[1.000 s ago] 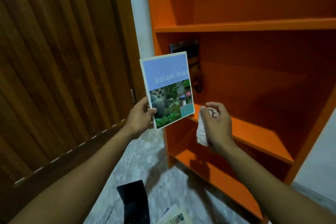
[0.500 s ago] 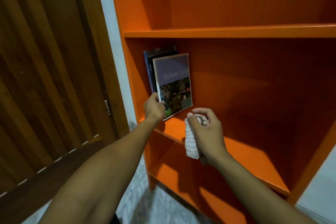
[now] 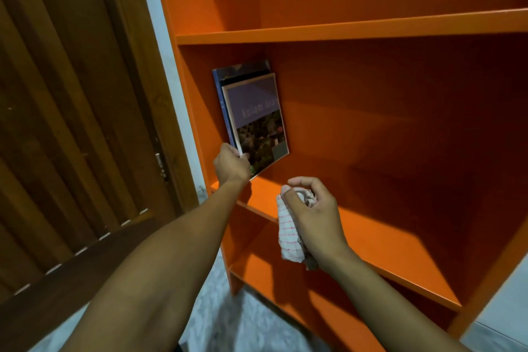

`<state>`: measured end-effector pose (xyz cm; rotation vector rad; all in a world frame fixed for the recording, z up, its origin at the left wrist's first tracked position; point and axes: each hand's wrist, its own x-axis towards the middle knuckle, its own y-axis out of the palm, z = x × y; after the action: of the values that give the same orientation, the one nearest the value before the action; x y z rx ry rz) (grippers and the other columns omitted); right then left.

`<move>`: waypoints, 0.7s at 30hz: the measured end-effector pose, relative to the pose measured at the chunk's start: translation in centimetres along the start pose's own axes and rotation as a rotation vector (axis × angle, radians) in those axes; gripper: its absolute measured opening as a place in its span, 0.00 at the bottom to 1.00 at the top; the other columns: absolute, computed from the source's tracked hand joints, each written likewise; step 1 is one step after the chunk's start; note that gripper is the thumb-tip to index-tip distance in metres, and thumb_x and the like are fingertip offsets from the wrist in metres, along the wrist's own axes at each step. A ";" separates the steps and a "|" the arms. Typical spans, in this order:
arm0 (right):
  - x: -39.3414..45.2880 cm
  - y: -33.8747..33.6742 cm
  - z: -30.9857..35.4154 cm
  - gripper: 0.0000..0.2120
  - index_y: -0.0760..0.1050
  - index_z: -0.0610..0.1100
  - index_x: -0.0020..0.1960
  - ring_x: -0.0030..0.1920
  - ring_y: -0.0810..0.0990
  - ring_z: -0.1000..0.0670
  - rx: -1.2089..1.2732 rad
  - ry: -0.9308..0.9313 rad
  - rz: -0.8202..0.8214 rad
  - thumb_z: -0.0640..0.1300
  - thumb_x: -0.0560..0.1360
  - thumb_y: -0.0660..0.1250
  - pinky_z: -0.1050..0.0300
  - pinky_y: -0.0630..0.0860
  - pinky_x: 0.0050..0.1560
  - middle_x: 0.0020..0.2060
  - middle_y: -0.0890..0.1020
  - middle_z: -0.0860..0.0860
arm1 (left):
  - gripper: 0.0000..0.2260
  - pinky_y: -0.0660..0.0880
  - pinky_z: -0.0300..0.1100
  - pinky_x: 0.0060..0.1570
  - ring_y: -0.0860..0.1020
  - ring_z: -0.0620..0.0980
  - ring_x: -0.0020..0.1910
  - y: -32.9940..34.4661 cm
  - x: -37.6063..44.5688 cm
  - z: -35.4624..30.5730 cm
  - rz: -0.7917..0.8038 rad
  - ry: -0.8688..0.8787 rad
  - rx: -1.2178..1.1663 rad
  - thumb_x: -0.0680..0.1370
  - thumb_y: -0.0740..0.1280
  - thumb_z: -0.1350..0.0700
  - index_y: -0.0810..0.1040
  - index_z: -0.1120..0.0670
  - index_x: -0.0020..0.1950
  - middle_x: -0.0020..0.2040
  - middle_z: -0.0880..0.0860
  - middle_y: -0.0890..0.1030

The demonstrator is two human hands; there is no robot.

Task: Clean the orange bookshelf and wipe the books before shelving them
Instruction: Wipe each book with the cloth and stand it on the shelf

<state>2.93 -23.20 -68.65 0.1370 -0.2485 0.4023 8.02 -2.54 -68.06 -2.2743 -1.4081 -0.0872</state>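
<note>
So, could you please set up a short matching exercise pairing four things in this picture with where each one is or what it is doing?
Things:
1. kolam book
2. checked cloth
3. left hand
4. wooden door

Descriptions:
A. bunched in the right hand, in front of the shelf edge
B. left of the orange bookshelf
C. grips a book's lower corner
D. leaning against darker books at the shelf's left end

Pairs: 1-D, 2-A, 3-C, 4-B
</note>
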 end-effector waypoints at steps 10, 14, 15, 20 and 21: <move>-0.9 -0.1 0.9 0.04 0.77 0.46 0.50 0.34 0.80 0.48 -0.002 0.016 0.050 0.44 0.77 0.71 0.49 0.78 0.35 0.38 0.82 0.47 | 0.14 0.70 0.47 0.37 0.79 0.57 0.44 -0.7 -0.3 -0.2 0.021 -0.016 0.138 0.77 0.70 0.51 0.65 0.52 0.50 0.47 0.55 0.79; -1.9 0.5 0.6 0.05 0.77 0.45 0.49 0.35 0.80 0.46 -0.001 0.053 0.063 0.45 0.76 0.71 0.48 0.77 0.36 0.39 0.82 0.43 | 0.10 0.69 0.46 0.38 0.77 0.54 0.44 -3.5 -2.1 0.6 0.081 0.094 0.236 0.80 0.66 0.47 0.69 0.51 0.51 0.46 0.52 0.78; -2.3 0.7 0.4 0.06 0.78 0.46 0.49 0.36 0.80 0.44 -0.009 0.071 0.077 0.47 0.75 0.72 0.47 0.77 0.38 0.40 0.82 0.43 | 0.08 0.71 0.47 0.38 0.77 0.53 0.43 -4.4 -3.0 1.0 0.102 0.132 0.246 0.80 0.64 0.48 0.70 0.51 0.52 0.45 0.51 0.78; -5.0 2.3 -1.5 0.08 0.77 0.43 0.53 0.49 0.81 0.45 -0.104 0.280 0.280 0.41 0.74 0.71 0.51 0.76 0.47 0.48 0.82 0.46 | 0.05 0.75 0.49 0.41 0.78 0.49 0.41 -9.7 -8.7 5.3 0.194 0.271 0.252 0.82 0.61 0.52 0.73 0.52 0.52 0.43 0.50 0.79; -5.5 2.6 -2.1 0.09 0.77 0.42 0.54 0.51 0.80 0.46 -0.130 0.328 0.308 0.39 0.74 0.72 0.52 0.77 0.49 0.50 0.82 0.46 | 0.04 0.76 0.48 0.41 0.78 0.48 0.42 -10.7 -10.1 6.5 0.203 0.270 0.253 0.82 0.61 0.52 0.73 0.51 0.52 0.44 0.50 0.80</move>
<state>-2.55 -22.47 -71.93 -0.0972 0.0298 0.7041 -7.20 -4.26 -73.01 -2.0907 -0.9875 -0.1378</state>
